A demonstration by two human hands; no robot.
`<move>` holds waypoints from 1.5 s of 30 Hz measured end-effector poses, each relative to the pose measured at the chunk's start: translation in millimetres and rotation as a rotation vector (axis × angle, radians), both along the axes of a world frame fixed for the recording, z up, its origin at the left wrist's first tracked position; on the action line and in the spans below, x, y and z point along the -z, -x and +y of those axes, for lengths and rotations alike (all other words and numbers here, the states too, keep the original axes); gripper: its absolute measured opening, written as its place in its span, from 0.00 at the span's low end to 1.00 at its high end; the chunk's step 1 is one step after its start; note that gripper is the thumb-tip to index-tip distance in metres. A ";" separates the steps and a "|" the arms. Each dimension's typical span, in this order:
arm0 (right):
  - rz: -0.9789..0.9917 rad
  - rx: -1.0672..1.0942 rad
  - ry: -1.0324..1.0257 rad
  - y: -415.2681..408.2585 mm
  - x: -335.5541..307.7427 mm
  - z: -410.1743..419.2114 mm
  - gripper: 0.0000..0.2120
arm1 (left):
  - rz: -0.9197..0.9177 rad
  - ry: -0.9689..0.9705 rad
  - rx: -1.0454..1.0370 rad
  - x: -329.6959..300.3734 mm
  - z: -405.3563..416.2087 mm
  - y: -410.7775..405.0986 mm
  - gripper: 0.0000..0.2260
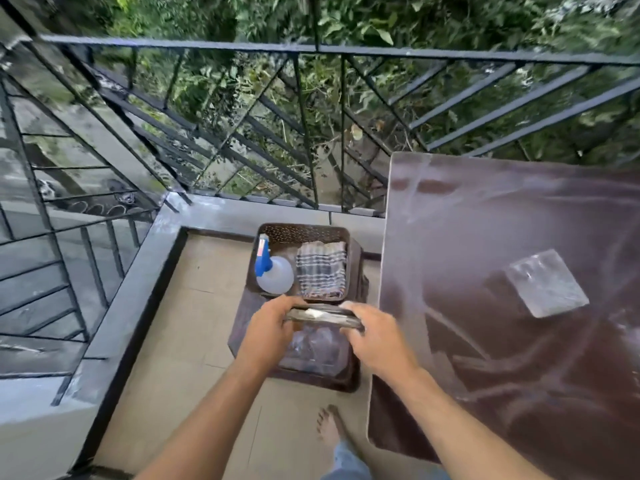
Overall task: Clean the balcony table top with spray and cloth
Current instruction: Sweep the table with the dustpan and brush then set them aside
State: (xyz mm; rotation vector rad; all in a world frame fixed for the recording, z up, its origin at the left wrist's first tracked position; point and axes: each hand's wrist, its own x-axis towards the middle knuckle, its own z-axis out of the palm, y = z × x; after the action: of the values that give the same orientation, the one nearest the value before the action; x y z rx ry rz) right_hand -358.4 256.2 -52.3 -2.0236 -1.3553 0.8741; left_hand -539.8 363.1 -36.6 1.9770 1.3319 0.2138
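Note:
A clear spray bottle [275, 277] with a blue head lies in a brown basket [301, 230], with a folded checked cloth [322, 271] to its right. The basket sits on a brown plastic stool [244, 323] left of the brown table top [485, 237], which shows dusty streaks. My left hand [273, 323] and my right hand [377, 336] grip the two ends of a flat dark object [323, 317] just in front of the basket. Something clear and crinkled lies under it on the stool; I cannot tell what it is.
A square grey slab [547, 287] rests on the table. A black metal railing [311, 50] runs along the far and left sides, above a grey ledge [145, 289]. My bare foot [329, 427] stands on the tiled floor beside the table.

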 end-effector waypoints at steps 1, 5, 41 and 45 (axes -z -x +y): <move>0.002 -0.008 0.019 7.4 6.8 6.8 0.22 | 0.001 -0.007 0.000 5.2 6.8 6.7 0.20; 0.035 -0.032 0.118 27.6 28.5 31.7 0.25 | -0.006 0.034 -0.052 33.4 29.6 26.9 0.19; -0.128 0.038 0.342 70.0 122.8 82.1 0.25 | 0.220 0.103 -0.174 155.2 61.3 46.9 0.17; -0.143 0.084 0.327 67.9 102.9 73.1 0.29 | 0.148 0.096 -0.257 131.1 47.0 49.5 0.20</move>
State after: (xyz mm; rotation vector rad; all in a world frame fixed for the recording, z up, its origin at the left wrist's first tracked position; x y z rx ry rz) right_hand -426.2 329.3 -155.2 -2.4139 -1.2543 0.9809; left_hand -589.2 410.1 -167.7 1.7669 1.6613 0.1233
